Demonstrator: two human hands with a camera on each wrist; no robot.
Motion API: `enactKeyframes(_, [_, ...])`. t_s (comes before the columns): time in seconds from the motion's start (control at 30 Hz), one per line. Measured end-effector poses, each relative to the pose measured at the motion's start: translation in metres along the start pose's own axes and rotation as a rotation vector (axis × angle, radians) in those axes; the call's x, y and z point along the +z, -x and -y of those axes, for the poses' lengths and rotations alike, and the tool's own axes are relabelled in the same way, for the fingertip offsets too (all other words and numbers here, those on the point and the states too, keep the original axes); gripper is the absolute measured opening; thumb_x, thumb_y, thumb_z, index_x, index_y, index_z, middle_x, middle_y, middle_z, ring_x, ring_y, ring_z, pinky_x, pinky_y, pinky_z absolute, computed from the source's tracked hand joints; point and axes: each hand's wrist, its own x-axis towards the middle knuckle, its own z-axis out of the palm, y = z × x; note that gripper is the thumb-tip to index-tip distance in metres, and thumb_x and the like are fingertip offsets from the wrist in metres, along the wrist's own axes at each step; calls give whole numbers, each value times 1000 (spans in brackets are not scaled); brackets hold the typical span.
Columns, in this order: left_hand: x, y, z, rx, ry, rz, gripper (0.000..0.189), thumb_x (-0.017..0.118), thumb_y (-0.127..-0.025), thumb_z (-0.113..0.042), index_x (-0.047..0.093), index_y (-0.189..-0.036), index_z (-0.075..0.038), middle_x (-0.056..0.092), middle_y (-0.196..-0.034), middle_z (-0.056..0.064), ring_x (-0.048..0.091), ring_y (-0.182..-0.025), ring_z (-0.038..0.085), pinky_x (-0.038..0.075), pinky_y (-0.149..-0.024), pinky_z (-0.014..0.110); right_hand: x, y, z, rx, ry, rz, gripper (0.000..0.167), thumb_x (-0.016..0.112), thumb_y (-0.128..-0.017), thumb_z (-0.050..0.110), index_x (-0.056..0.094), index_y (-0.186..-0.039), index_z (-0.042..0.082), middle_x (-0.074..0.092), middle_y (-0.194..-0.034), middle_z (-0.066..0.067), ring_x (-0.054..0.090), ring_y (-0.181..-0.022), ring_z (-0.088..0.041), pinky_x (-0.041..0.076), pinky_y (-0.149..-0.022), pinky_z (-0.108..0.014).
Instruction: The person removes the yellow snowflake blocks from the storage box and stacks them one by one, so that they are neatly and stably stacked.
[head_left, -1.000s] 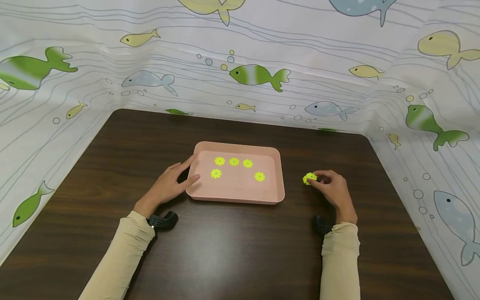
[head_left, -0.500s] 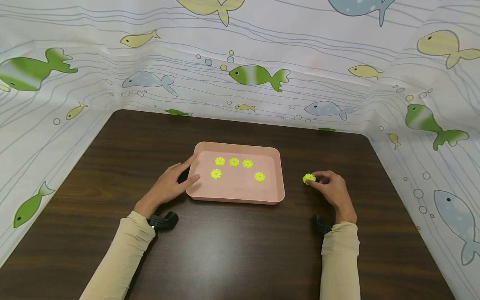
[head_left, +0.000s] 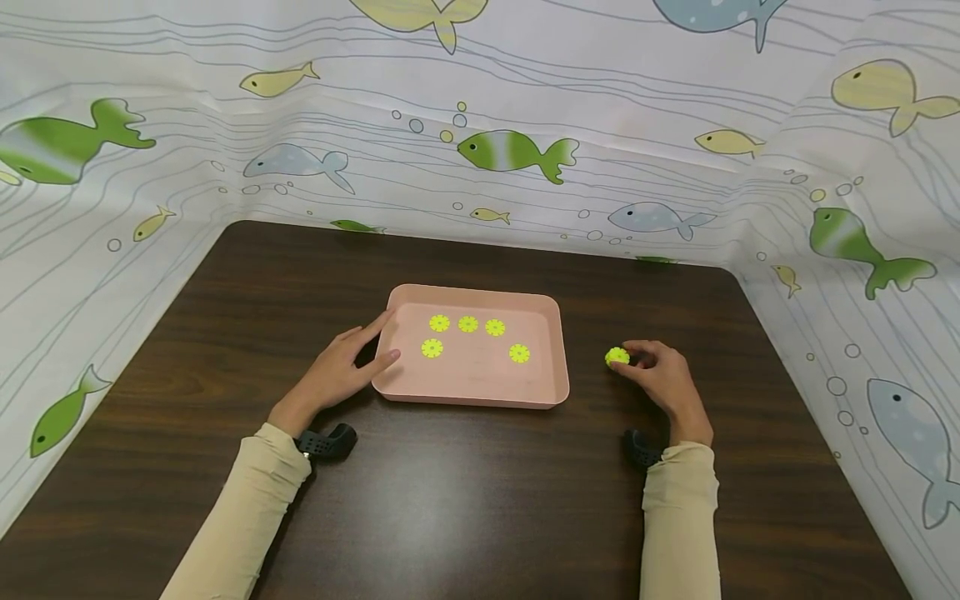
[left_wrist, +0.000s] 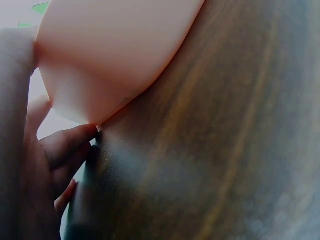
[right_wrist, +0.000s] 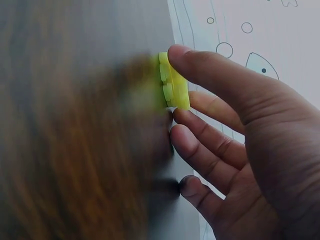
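A pink rectangular tray [head_left: 472, 390] lies on the dark wooden table, with several yellow-green notched plastic discs [head_left: 519, 354] flat inside it. My left hand [head_left: 337, 367] rests at the tray's left side, fingers fairly straight, thumb reaching over the rim. In the left wrist view a fingertip touches the tray's outer wall [left_wrist: 115, 65] low down by the table. To the tray's right, my right hand [head_left: 663, 375] pinches a yellow-green notched disc [head_left: 618, 356] between thumb and fingers. The right wrist view shows two layers of disc [right_wrist: 172, 82] close over the table, the thumb on top.
Behind and at both sides of the table [head_left: 465, 500] hangs a white curtain [head_left: 420, 192] printed with fish. A black wrist strap [head_left: 327, 442] sits on the left wrist, another strap [head_left: 643, 450] on the right.
The pinched disc has slid slightly left and now lines up over the disc beneath it. My right fingers shifted a little with it. The left hand and tray stay put.
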Motion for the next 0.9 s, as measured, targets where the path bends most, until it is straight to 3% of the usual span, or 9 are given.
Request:
enactKeyframes(0.23, [0, 0, 0, 3, 1, 2, 77, 56, -104, -53, 19, -167, -31, 31, -167, 12, 21, -151, 52, 21, -114, 76, 2, -2, 1, -11, 15, 22, 48, 78, -95, 24, 67, -130, -7, 61, -112, -23, 56, -85, -27, 49, -73, -36])
enactKeyframes(0.67, [0, 0, 0, -3, 5, 5, 77, 55, -103, -54, 19, -167, -31, 30, -168, 12, 20, -152, 52, 21, -114, 75, 3, -5, 4, -1, 44, 46, 44, 77, -95, 22, 68, -127, -7, 59, -106, -20, 53, -84, -27, 46, -71, -35])
enactKeyframes(0.9, [0, 0, 0, 7, 3, 3, 76, 56, -104, -53, 19, -167, -32, 30, -168, 12, 21, -151, 52, 21, -115, 75, 3, -5, 4, 1, 48, 52, 49, 77, -95, 24, 66, -130, -8, 59, -114, -23, 54, -87, -29, 47, -73, -36])
